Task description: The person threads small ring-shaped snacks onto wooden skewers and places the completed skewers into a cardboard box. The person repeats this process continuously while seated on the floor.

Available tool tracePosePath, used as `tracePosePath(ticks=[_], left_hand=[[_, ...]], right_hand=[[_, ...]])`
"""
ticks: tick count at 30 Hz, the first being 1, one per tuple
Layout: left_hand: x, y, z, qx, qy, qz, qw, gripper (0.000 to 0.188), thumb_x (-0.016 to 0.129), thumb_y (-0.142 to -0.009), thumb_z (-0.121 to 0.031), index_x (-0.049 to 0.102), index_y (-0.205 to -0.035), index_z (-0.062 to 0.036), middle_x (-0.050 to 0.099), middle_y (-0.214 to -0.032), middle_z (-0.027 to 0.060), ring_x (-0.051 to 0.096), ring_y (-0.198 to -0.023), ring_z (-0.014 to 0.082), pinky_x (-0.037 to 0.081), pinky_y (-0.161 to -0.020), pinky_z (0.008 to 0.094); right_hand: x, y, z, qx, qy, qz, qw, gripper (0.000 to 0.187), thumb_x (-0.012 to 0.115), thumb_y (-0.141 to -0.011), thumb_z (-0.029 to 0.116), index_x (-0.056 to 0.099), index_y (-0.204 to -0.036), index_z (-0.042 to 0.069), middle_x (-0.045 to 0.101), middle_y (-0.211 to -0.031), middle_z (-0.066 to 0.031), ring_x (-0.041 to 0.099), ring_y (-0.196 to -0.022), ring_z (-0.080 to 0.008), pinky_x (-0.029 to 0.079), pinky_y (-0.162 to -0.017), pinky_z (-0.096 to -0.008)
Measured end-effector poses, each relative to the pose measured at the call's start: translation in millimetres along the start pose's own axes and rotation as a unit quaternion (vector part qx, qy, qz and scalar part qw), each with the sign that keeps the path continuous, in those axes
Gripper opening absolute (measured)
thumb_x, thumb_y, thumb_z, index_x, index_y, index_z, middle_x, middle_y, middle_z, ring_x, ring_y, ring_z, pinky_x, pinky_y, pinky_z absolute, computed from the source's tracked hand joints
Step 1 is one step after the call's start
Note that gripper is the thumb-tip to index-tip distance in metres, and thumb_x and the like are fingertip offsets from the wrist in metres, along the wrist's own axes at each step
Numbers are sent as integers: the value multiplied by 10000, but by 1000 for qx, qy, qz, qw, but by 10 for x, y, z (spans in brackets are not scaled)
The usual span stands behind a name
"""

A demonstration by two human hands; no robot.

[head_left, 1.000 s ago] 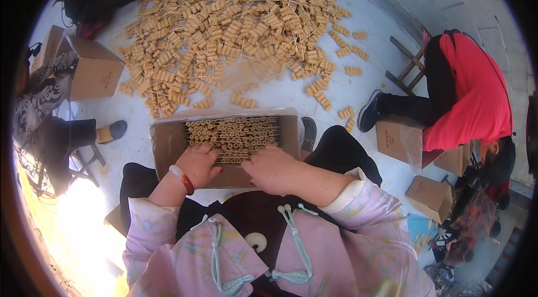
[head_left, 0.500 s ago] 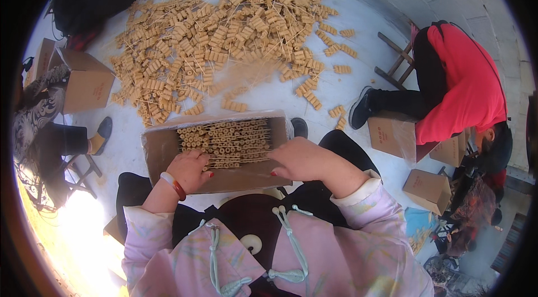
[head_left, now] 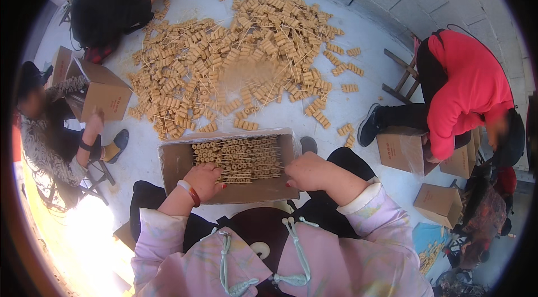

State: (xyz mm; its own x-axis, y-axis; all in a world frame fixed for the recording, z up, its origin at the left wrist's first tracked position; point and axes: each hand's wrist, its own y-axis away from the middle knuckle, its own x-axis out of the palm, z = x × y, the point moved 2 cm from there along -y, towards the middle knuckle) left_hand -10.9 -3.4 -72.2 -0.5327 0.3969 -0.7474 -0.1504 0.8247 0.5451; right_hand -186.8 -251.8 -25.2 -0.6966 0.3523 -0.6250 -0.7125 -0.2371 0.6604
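An open cardboard box [head_left: 178, 163] sits between my knees. Inside it, tan ring-shaped snacks on thin sticks [head_left: 246, 157] lie packed in rows, the rings' round ends facing left. My left hand [head_left: 200, 182], with a bracelet at the wrist, rests on the near left corner of these rows. Its thumb stands apart from the fingers, whose tips are partly hidden. Over the box's right side, my right hand [head_left: 311, 172] reaches in beside the stick ends. Its thumb and forefinger are spread, with nothing seen between them.
A big loose pile of skewered snacks [head_left: 269, 33] covers the pale floor beyond the box. A person in red [head_left: 471, 89] bends over a box [head_left: 399, 148] at right. Another person [head_left: 47, 134] sits at left by a box [head_left: 106, 98]; a person in black [head_left: 109, 5] works farther back.
The view has shifted, so the scene sits lower and farther right. My hands keep nearly the same places at the box. At left, the seated person's hand has come into sight beside their box.
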Motion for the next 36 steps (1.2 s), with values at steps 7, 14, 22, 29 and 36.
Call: tracePosePath(ticks=[7, 14, 22, 29, 36], left_hand=[[70, 54, 2, 3, 6, 12, 1000, 460, 658, -873, -351, 626, -1212, -43, 621, -1188, 171, 583, -1144, 354, 458, -995, 439], [74, 54, 5, -9, 12, 15, 1000, 460, 658, -873, -357, 625, -1228, -67, 621, -1209, 158, 570, -1173, 356, 444, -1012, 449], [34, 88, -45, 7, 21, 11, 1000, 467, 638, -896, -360, 612, -1234, -39, 598, -1201, 186, 568, -1169, 356, 448, -1008, 447], [-11, 69, -56, 5, 16, 30, 999, 463, 633, -899, -358, 613, -1238, -43, 593, -1217, 190, 565, -1174, 359, 437, -1024, 444], [10, 63, -51, 7, 20, 18, 1000, 444, 631, -899, -362, 630, -1212, -46, 595, -1215, 190, 566, -1171, 360, 434, -1030, 442]], right_hand=[[-121, 32, 189, -107, -167, -151, 968, 321, 643, -882, 290, 633, -1097, 52, 692, -963, -172, 656, -914, -400, 515, -789, -500], [-36, -88, 181, -82, -84, -100, 988, 353, 661, -873, 288, 610, -1126, 47, 692, -957, -184, 660, -911, -404, 514, -787, -509], [-64, -71, 182, -88, -85, -112, 986, 447, 659, -876, 290, 575, -1241, 47, 692, -978, -182, 659, -929, -392, 505, -794, -498], [-67, -70, 181, -86, -82, -118, 986, 404, 662, -876, 283, 577, -1182, 33, 687, -972, -179, 656, -931, -391, 499, -794, -500], [-72, -69, 177, -78, -83, -105, 988, 364, 666, -877, 275, 579, -1135, 35, 690, -942, -182, 660, -902, -395, 494, -791, -505]])
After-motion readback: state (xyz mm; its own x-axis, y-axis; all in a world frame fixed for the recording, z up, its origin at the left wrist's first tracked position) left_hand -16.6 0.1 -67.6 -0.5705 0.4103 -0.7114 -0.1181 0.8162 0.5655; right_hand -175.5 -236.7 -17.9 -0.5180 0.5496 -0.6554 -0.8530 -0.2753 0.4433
